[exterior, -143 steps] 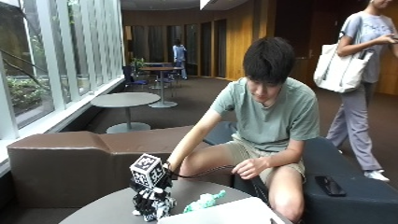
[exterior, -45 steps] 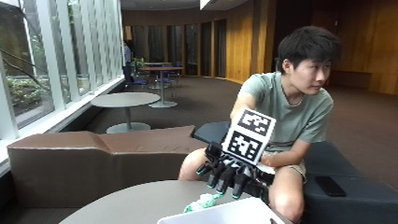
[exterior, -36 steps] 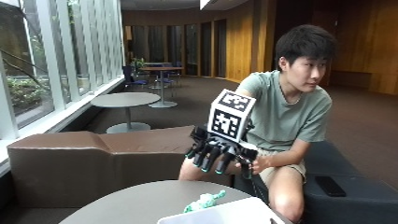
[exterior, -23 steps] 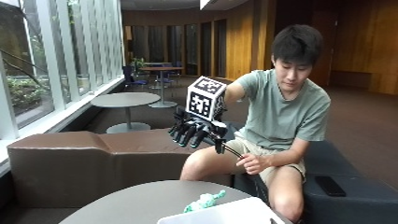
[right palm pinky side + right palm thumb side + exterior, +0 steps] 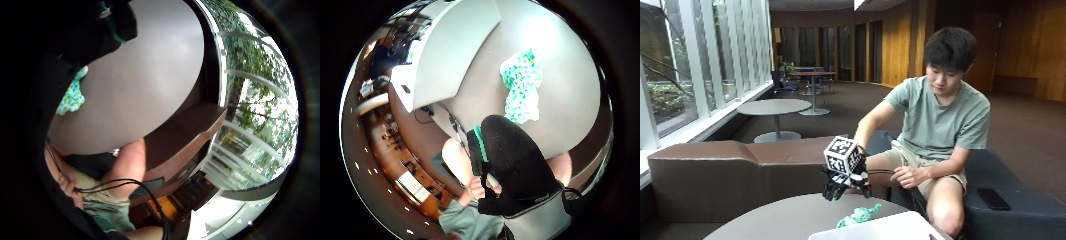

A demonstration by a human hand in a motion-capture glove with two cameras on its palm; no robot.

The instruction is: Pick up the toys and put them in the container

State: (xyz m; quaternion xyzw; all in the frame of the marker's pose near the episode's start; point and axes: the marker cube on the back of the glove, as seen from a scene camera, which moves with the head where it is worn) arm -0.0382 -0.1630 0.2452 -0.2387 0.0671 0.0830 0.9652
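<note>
1 toy (image 5: pixel 859 216), a green-and-white speckled figure, is lying on the round grey table (image 5: pixel 773 220), just beside 1 white container (image 5: pixel 886 229) at the table's near edge. The gloved right hand (image 5: pixel 844 183) is hanging above the table, near the toy but apart from it, fingers pointing down and loosely spread, holding nothing. The thumb-side palm view is showing the toy (image 5: pixel 522 90) and container (image 5: pixel 445 55) together; the little-finger view is catching only a sliver of the toy (image 5: pixel 72 97) and no container.
</note>
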